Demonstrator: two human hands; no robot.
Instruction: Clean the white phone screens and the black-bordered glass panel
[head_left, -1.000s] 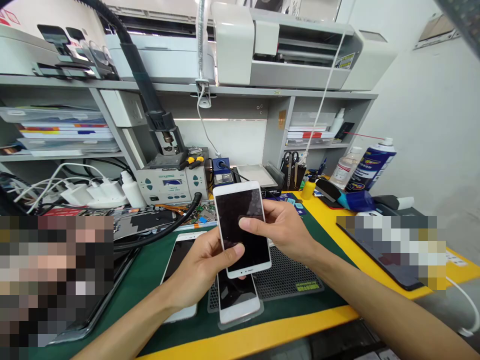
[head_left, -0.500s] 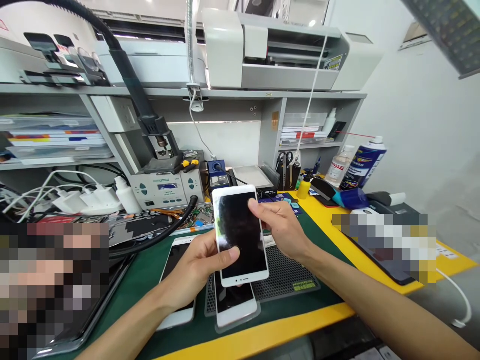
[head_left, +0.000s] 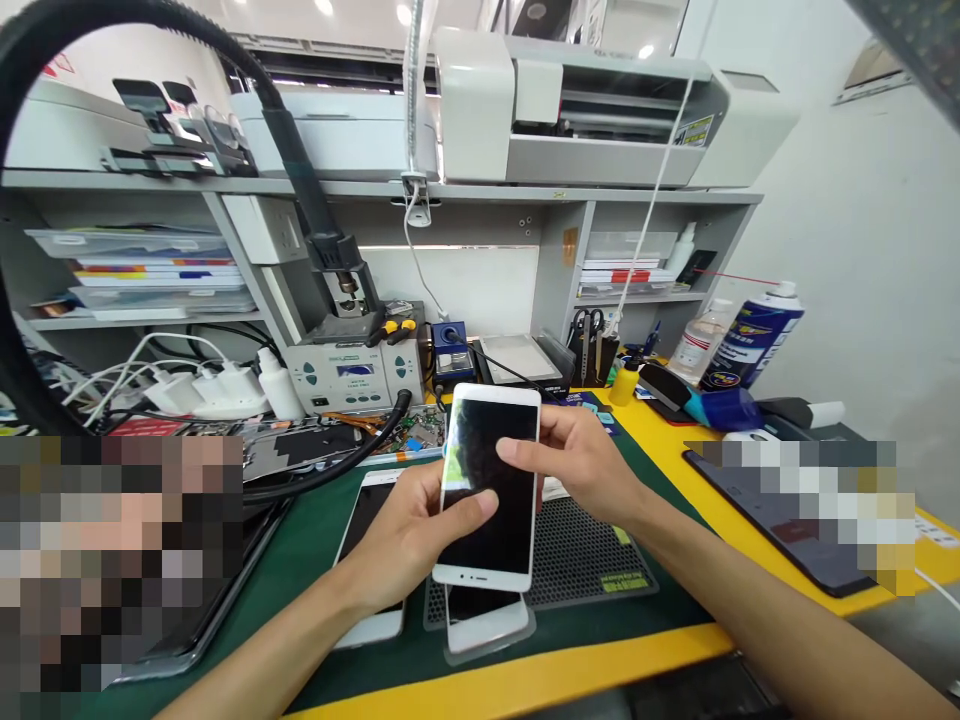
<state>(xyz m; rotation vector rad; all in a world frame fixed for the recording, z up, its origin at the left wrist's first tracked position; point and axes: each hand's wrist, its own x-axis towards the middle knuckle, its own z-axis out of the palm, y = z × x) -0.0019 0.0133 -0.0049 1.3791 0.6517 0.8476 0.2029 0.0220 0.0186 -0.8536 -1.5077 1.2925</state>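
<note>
forearms [head_left: 292,625] slant in from both lower corners, wrists apart, to one white phone [head_left: 480,550], clamped between the hands. the left hand [head_left: 409,525] pinches its left edge, the right hand [head_left: 592,460] its right edge higher up, each thumb on the dark screen. the phone is held in front of the person, its bottom end overlapping a second phone [head_left: 487,625] on a perforated mat [head_left: 592,550]. green mat [head_left: 570,622] shows between that and the yellow table edge [head_left: 555,670]; a third phone [head_left: 367,510] lies near the left hand, a black hose [head_left: 337,470] beyond.
</note>
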